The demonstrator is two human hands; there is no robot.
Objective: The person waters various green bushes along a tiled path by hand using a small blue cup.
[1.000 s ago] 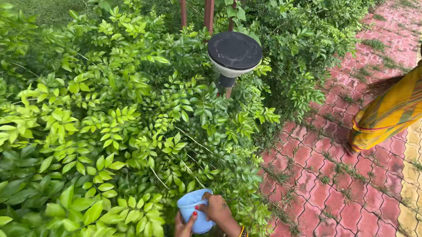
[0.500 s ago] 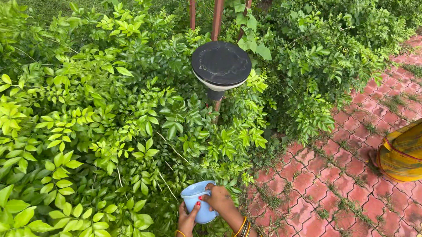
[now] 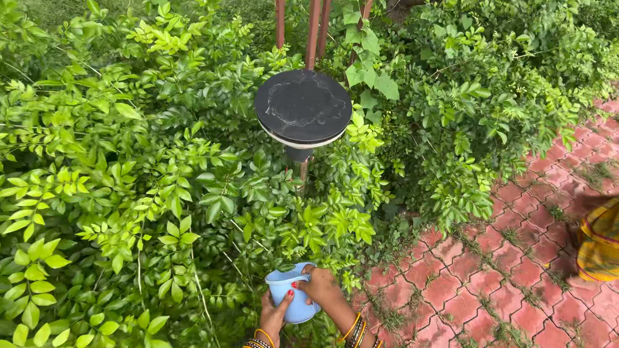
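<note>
A light blue plastic mug [image 3: 286, 287] is held low at the bottom centre, against the green bush [image 3: 151, 189]. My left hand [image 3: 274, 315] grips the mug from below and on its left side. My right hand [image 3: 321, 288] closes over the rim and right side. Both wrists carry bangles. The mug's inside is partly hidden by my fingers and a leaf.
A round black-topped garden lamp [image 3: 302, 110] on a short post rises from the bush just beyond the mug. Thin reddish poles [image 3: 314, 23] stand behind it. Red interlocking pavers [image 3: 497, 290] with weeds lie to the right, where another person's yellow garment [image 3: 609, 239] shows at the edge.
The view has shifted right and down, so the lamp sits lower and further left. The yellow-clad person has slid toward the right edge. Both hands keep hold of the mug.
</note>
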